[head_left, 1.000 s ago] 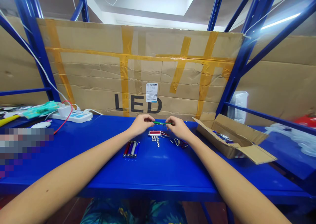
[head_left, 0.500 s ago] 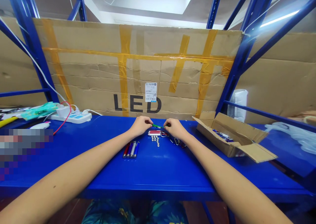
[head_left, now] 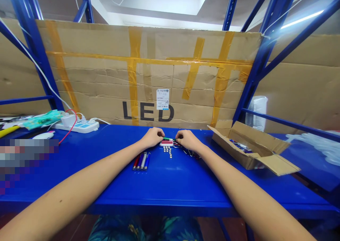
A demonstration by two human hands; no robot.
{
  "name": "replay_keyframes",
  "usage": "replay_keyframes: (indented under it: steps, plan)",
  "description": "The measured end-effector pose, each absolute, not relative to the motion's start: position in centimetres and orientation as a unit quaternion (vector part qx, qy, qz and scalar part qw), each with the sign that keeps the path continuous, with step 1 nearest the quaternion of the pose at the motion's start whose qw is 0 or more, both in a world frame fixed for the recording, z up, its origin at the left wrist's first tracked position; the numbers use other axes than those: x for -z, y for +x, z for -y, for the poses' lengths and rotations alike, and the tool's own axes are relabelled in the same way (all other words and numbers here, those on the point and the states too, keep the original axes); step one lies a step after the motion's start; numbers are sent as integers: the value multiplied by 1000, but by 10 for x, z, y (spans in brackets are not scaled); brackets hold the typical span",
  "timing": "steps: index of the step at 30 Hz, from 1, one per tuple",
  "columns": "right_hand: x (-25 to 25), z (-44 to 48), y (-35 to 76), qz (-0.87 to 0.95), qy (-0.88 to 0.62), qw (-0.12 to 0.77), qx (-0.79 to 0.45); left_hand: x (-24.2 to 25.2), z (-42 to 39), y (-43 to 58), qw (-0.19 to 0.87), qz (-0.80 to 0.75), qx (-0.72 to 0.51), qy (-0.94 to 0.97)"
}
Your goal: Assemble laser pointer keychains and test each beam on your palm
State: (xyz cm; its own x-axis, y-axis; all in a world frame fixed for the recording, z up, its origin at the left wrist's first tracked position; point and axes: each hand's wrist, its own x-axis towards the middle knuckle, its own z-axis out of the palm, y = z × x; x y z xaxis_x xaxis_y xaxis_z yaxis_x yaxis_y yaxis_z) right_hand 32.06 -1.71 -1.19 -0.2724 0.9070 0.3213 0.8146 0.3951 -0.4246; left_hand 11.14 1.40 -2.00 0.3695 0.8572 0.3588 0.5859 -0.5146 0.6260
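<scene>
A small green penlight (head_left: 168, 139) spans the gap between my two hands, just behind a red and a silver tube (head_left: 166, 143) lying on the blue table. My left hand (head_left: 154, 137) pinches its left end between closed fingers. At the other end, my right hand (head_left: 186, 139) is closed with thumb and fingers on the tip. Several silver button cells (head_left: 167, 149) lie in short rows in front of the tubes. Carabiner clips (head_left: 190, 153) lie partly under my right hand. Several red, blue and silver tubes (head_left: 141, 161) stand in a row near my left forearm.
An open cardboard box (head_left: 244, 149) holding more blue and metal pieces sits at the right. At the left are a white power strip (head_left: 81, 125) with cables and a teal packet (head_left: 44, 119). A large cardboard sheet (head_left: 106, 85) walls off the back, between blue rack posts.
Both hands have come down slightly, bringing the green penlight close behind the red and silver tubes. It looks more level than before.
</scene>
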Motion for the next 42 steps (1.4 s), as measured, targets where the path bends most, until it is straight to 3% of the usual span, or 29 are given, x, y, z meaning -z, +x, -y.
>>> replay_keyframes:
  steps: [31, 35, 42]
  plan:
    - [10, 20, 324, 802, -527, 266, -89, 8, -12, 103, 203, -439, -290, 826]
    - [5, 24, 324, 802, -516, 286, -86, -12, -5, 80, 194, -438, -207, 853]
    - [-2, 70, 292, 875, -367, 287, -130, -33, 5, 48, 291, -352, 21, 890]
